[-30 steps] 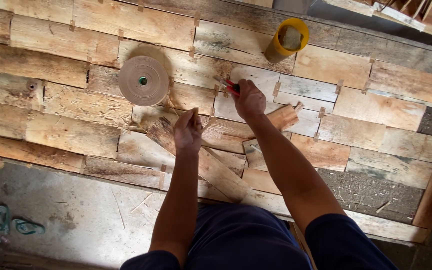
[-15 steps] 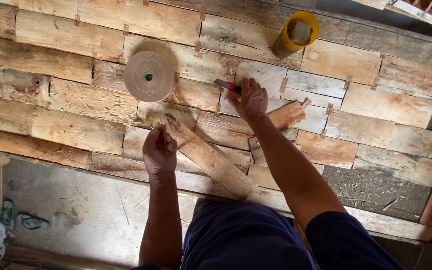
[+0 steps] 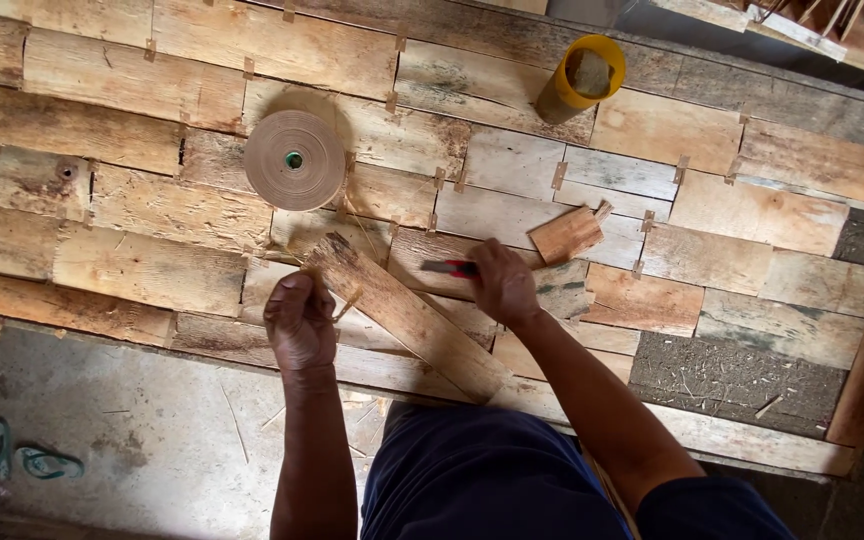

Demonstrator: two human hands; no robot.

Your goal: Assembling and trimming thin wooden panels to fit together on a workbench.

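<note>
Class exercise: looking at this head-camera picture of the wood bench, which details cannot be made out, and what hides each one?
- Cutter: right hand covers its handle.
- Left hand: the back faces the camera, hiding the fingertips' grip.
- Yellow cup: contents too small and dim.
- Long strip: its near end is hidden behind the person's lap.

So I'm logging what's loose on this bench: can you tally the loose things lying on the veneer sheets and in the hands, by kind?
Tape roll: 1
Yellow cup: 1
Red-handled knife, in the right hand: 1
Loose wood strips: 2, the long strip by the left hand and the short piece
Total: 5
</note>
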